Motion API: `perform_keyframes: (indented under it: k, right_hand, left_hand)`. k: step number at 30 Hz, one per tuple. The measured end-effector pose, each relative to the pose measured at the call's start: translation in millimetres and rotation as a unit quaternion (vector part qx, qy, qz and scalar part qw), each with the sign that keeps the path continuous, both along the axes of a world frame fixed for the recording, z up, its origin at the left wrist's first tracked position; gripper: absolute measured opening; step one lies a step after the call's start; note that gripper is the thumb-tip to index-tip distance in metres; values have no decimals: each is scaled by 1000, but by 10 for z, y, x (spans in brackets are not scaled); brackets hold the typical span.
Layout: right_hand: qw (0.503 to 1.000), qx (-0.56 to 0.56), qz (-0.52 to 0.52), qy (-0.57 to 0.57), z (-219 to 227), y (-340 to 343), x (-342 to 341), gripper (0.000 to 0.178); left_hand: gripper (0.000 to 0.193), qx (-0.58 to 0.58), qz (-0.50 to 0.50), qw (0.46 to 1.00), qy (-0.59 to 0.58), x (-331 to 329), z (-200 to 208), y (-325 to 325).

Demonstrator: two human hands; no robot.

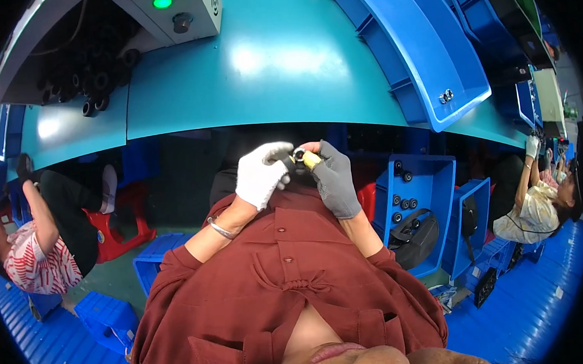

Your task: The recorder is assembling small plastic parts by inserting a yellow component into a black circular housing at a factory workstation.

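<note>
In front of my chest, just short of the table's edge, both hands meet at a small round part point(299, 155) with a black rim and a pale, shiny centre. My left hand point(259, 174), in a white glove, grips it from the left with curled fingers. From the other side my right hand point(336, 179), in a grey glove, pinches it; yellow covering shows at the thumb and one bare fingertip sticks out. The fingers partly hide the part, so its exact kind is unclear.
Beyond my hands spreads a green tabletop point(247, 85). A long blue tray point(430, 56) on it holds small metal rings point(446, 96). Black wheel-like parts point(95, 83) are heaped at far left. Right of me, a blue crate point(441, 207) holds black wheels and a bag. People sit on both sides.
</note>
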State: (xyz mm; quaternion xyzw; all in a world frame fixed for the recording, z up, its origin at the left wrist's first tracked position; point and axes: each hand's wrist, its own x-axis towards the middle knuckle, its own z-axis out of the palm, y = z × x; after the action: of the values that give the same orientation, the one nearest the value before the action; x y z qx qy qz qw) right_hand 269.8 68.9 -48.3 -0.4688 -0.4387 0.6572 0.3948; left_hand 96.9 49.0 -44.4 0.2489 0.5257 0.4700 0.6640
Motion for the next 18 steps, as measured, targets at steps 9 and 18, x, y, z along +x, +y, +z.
perform_keyframes:
  k: [9,18]
  right_hand:
    - [876,431,30,-216,20,-14,-16,31]
    - [775,551,42,-308,15,95,69,34]
  left_hand:
    - [26,74,-122,977,156,-18,-332,52]
    - [31,-24,-95,982,-159,-65,-308,-23]
